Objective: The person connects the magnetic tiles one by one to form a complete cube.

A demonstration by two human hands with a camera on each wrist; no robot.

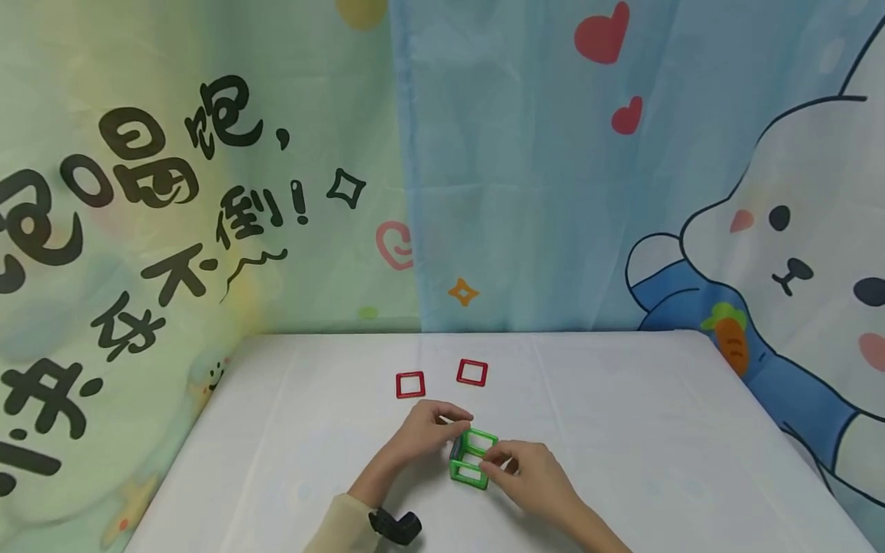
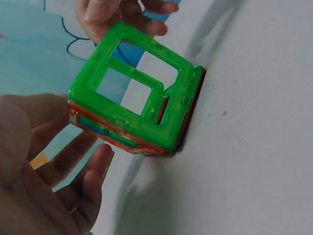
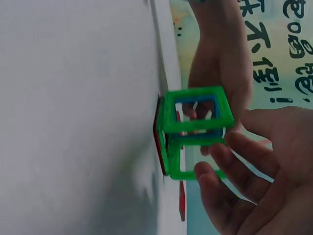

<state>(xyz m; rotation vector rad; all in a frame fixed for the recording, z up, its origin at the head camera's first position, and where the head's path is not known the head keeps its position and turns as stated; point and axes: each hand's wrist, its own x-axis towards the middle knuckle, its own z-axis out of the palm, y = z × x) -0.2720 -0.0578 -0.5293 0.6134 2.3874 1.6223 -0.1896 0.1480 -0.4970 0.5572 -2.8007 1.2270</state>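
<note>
A small box of square magnetic tiles [image 1: 470,482] stands on the white table between the hands. Two green see-through frames [image 2: 124,125] make opposite walls; a blue tile [image 3: 216,105] joins them on the left side, and a red-edged tile [image 3: 158,134] lies underneath. My left hand [image 1: 430,430] holds the box's upper far-left corner between thumb and forefinger; its other fingers stay loose beside the wall. With thumb and forefinger, my right hand [image 1: 532,475] pinches the upper right corner of the near green tile. Its remaining fingers are bent beside the box. The exact fingertip contacts are partly hidden.
Two red square tiles [image 1: 411,385] [image 1: 472,372] lie flat beyond the hands, near the table's back edge. A printed curtain [image 1: 512,230] hangs behind the white table [image 1: 657,438]. On the left wrist sits a black strap [image 1: 396,527].
</note>
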